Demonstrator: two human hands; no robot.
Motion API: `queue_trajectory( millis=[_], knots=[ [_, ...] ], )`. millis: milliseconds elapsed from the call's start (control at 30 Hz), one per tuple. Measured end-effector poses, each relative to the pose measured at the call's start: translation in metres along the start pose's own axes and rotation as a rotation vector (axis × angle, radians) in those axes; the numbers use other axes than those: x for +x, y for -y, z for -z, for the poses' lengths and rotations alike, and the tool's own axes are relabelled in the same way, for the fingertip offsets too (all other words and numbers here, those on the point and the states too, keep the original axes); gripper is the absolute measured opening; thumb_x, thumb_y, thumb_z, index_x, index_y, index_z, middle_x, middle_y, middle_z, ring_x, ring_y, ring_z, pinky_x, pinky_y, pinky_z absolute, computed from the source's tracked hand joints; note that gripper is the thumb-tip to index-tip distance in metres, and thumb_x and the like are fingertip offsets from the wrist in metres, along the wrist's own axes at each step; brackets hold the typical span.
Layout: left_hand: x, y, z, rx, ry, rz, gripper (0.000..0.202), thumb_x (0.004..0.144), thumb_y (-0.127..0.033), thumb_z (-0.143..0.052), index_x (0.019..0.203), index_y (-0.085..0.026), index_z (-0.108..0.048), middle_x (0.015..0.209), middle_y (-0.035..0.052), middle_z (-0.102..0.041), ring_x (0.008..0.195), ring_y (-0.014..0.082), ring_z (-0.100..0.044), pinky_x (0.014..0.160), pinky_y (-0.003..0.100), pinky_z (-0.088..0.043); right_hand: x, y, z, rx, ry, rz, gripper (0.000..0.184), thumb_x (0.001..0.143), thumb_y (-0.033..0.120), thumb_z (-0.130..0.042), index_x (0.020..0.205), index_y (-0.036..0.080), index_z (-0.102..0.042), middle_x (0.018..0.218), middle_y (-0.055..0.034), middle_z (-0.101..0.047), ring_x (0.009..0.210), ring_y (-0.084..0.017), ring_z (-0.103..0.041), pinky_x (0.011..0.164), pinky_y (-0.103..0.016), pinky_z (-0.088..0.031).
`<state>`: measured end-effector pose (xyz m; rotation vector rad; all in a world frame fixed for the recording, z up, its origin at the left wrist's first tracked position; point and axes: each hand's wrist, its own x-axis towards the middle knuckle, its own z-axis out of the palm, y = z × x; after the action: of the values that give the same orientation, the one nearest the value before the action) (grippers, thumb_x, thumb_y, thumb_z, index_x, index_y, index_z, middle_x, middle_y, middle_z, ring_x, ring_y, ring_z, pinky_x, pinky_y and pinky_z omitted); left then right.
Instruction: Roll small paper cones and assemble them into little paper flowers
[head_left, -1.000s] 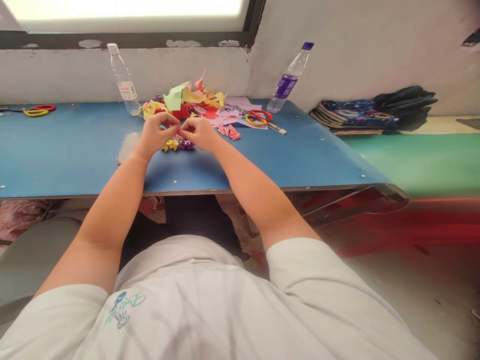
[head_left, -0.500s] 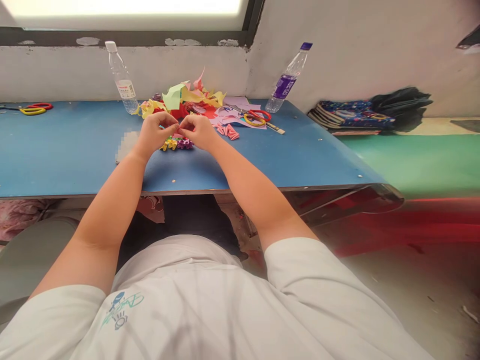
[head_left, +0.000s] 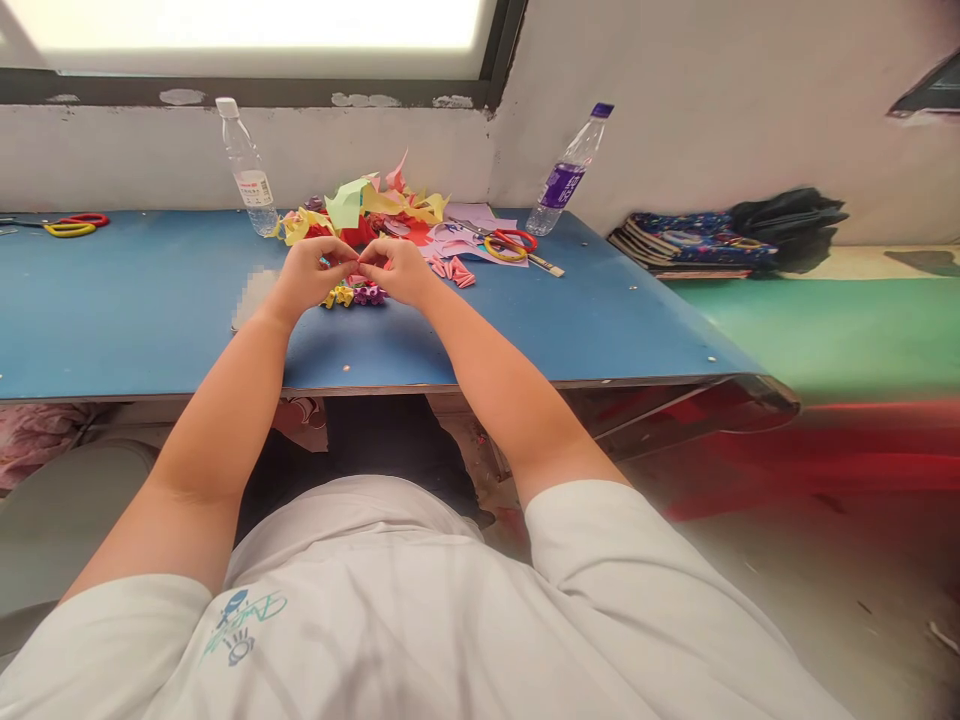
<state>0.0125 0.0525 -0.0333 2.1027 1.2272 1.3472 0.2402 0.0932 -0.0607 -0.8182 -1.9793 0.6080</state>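
My left hand (head_left: 307,272) and my right hand (head_left: 397,268) meet over the blue table (head_left: 135,310), fingers curled and pinched together on a small pink paper piece (head_left: 355,264) between them. Just below the fingertips lie small curled paper shapes, a yellow one (head_left: 339,295) and a purple one (head_left: 369,293). Behind the hands is a heap of coloured paper scraps (head_left: 375,205). Several folded pink paper pieces (head_left: 450,270) lie to the right of my right hand.
A clear water bottle (head_left: 246,170) stands at the back left of the heap, a purple-labelled bottle (head_left: 566,175) at the back right. Red-and-yellow scissors (head_left: 510,242) lie on lilac paper; another pair (head_left: 71,224) lies far left. Dark bags (head_left: 720,240) lie beyond the table's right end.
The hands stay pinched together on the paper piece; only the view has shifted slightly, so everything sits a little lower in the picture.
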Motion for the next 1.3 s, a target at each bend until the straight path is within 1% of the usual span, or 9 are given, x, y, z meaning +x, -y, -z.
queue_trajectory(
  millis=[167,300,433,600,767,1000,1167,1233,1300],
  knots=[
    [0.001,0.001,-0.003,-0.112,-0.068,0.027,0.009,0.086,-0.021,-0.098,0.090,-0.023,-0.090,0.100,0.0076,-0.090,0.099,0.0258,-0.080,0.097,0.041,-0.065,0.004,-0.007,-0.003,0.070,-0.019,0.022,0.022,0.117,0.034,-0.073,0.102,0.020,-0.082,0.098,-0.0033,-0.076,0.096,-0.023,-0.065,0.090,-0.037,-0.051],
    [0.001,0.003,-0.007,-0.253,-0.092,0.037,0.011,0.084,-0.016,-0.096,0.090,-0.022,-0.089,0.099,0.0061,-0.088,0.098,0.0236,-0.079,0.097,0.040,-0.065,0.006,-0.010,-0.009,0.114,-0.027,-0.007,0.024,0.117,0.034,-0.070,0.098,0.022,-0.076,0.093,-0.0012,-0.068,0.091,-0.021,-0.060,0.086,-0.037,-0.048],
    [0.000,0.005,-0.008,-0.320,-0.084,0.040,0.011,0.084,-0.016,-0.095,0.090,-0.022,-0.089,0.097,0.0052,-0.087,0.095,0.0224,-0.078,0.095,0.039,-0.064,0.006,-0.011,-0.011,0.134,-0.031,-0.005,0.022,0.117,0.038,-0.070,0.102,0.023,-0.074,0.095,-0.0011,-0.068,0.091,-0.022,-0.060,0.086,-0.037,-0.049],
    [-0.001,0.003,-0.005,-0.226,-0.060,0.008,0.011,0.084,-0.019,-0.095,0.089,-0.023,-0.086,0.095,0.0046,-0.086,0.093,0.0224,-0.076,0.092,0.038,-0.062,0.006,-0.015,-0.012,0.121,-0.030,0.016,0.018,0.113,0.038,-0.068,0.103,0.023,-0.072,0.095,-0.0025,-0.072,0.090,-0.023,-0.063,0.085,-0.038,-0.050],
    [0.000,0.002,-0.003,-0.117,-0.045,-0.011,0.010,0.084,-0.019,-0.095,0.088,-0.022,-0.086,0.096,0.0052,-0.088,0.094,0.0227,-0.076,0.084,0.035,-0.055,0.007,-0.020,-0.012,0.155,-0.007,0.061,0.018,0.110,0.040,-0.068,0.104,0.023,-0.073,0.101,-0.0062,-0.081,0.095,-0.025,-0.069,0.088,-0.039,-0.054],
    [0.002,0.006,-0.003,-0.181,-0.045,-0.042,0.015,0.085,-0.020,-0.100,0.088,-0.022,-0.086,0.094,0.0053,-0.086,0.092,0.0217,-0.075,0.085,0.036,-0.056,0.009,-0.022,-0.013,0.156,-0.009,0.041,0.019,0.111,0.042,-0.070,0.103,0.025,-0.071,0.099,-0.0041,-0.079,0.089,-0.022,-0.064,0.085,-0.038,-0.052],
    [0.003,0.009,-0.005,-0.362,-0.054,0.005,0.025,0.082,-0.017,-0.106,0.091,-0.023,-0.083,0.093,0.0034,-0.083,0.088,0.0197,-0.075,0.083,0.035,-0.059,0.008,-0.018,-0.013,0.210,-0.051,0.053,0.038,0.111,0.062,-0.072,0.103,0.025,-0.072,0.095,-0.0028,-0.074,0.088,-0.022,-0.064,0.080,-0.037,-0.051],
    [0.003,0.010,-0.006,-0.424,-0.066,0.040,0.029,0.079,-0.016,-0.109,0.091,-0.023,-0.083,0.091,0.0026,-0.082,0.087,0.0195,-0.077,0.083,0.034,-0.061,0.006,-0.015,-0.011,0.222,-0.044,0.070,0.046,0.111,0.069,-0.073,0.106,0.024,-0.075,0.096,-0.0037,-0.076,0.089,-0.022,-0.066,0.081,-0.038,-0.054],
    [0.003,0.009,-0.006,-0.460,-0.081,0.070,0.033,0.077,-0.017,-0.112,0.090,-0.023,-0.082,0.089,0.0018,-0.082,0.087,0.0201,-0.079,0.083,0.035,-0.064,0.005,-0.014,-0.009,0.226,-0.043,0.087,0.048,0.111,0.070,-0.075,0.108,0.023,-0.079,0.098,-0.0052,-0.081,0.093,-0.024,-0.070,0.085,-0.039,-0.058]
  ],
)
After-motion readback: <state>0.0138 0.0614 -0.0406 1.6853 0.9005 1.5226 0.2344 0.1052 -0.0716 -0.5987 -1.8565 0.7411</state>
